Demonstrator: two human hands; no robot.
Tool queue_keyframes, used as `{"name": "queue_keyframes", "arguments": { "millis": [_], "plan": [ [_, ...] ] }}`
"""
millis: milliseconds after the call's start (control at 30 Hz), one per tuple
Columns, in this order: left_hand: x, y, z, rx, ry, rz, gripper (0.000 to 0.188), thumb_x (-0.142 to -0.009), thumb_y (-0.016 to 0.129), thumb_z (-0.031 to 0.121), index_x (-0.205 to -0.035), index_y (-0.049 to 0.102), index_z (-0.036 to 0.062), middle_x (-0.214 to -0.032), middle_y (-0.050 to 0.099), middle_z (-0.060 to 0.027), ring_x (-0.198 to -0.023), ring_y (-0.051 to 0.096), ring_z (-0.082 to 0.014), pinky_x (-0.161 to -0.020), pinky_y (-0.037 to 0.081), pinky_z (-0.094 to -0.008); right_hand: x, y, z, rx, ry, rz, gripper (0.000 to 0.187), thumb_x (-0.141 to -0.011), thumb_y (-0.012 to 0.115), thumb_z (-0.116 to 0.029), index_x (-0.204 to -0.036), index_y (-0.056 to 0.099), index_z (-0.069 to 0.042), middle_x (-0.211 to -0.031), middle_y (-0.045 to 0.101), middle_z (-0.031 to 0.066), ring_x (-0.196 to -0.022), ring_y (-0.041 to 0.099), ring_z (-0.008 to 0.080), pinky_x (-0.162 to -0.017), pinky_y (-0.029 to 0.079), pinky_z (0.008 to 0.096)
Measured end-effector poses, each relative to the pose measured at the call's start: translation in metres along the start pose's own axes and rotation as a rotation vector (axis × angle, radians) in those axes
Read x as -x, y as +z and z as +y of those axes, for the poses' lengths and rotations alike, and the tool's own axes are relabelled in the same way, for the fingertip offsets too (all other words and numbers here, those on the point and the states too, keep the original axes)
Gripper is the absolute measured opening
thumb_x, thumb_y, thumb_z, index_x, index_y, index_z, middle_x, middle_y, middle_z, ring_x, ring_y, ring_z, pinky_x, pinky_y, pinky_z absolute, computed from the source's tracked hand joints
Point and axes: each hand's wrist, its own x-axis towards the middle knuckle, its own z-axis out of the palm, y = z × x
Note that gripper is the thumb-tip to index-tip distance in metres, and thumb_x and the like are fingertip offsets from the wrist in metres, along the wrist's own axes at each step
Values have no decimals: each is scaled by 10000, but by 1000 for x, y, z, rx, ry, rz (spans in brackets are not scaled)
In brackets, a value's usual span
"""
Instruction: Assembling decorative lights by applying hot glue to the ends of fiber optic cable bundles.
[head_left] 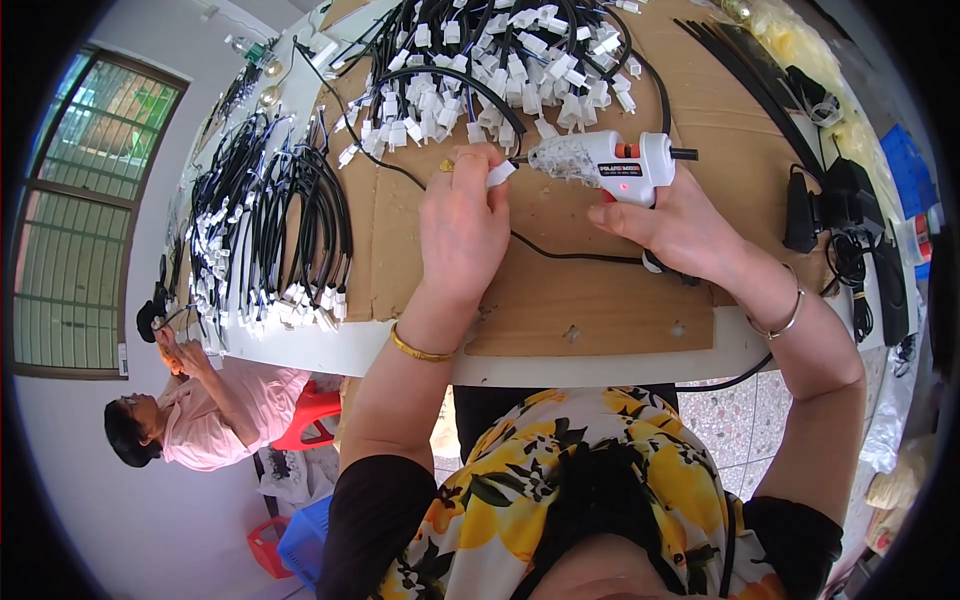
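My right hand (672, 225) is wrapped round the handle of a white hot glue gun (630, 165), its nozzle pointing left. Glue strands coat the front of the gun, and a black glue stick (684, 154) pokes out of its back. Between the fingers of my left hand (465, 220) is a small white plug connector (501, 174), right at the nozzle's tip. Any wire on this connector is mostly hidden by the fingers. A big heap of black cables with white connectors (500, 85) lies just beyond both hands.
Cardboard (600, 310) covers the white table (400, 345). Bundled black cables (265, 200) lie at the left. Black power adapters (840, 205) and black tubes (750, 80) lie at the right. The gun's cord (570, 256) crosses the cardboard. A co-worker in pink (220, 410) sits far left.
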Motion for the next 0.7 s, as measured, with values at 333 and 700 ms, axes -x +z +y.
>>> {"name": "queue_keyframes", "arguments": {
  "millis": [333, 700],
  "plan": [
    [1, 1, 0, -45, 8, 0, 225, -666, 584, -47, -838, 478, 50, -779, 533, -105, -621, 505, -286, -556, 420, -381, 0, -1, -1, 71, 11, -41, 168, -769, 616, -107, -851, 488, -36, -708, 470, -36, -631, 423, 34, -554, 391, 204],
    [1, 1, -2, -5, -38, 31, 226, -665, 600, -41, -828, 468, 43, -751, 525, -105, -637, 514, -292, -564, 420, -385, 2, 0, -6, -11, 68, -67, 249, -766, 612, -92, -992, 530, -28, -772, 530, -26, -653, 441, 27, -560, 387, 186]
  ]
}}
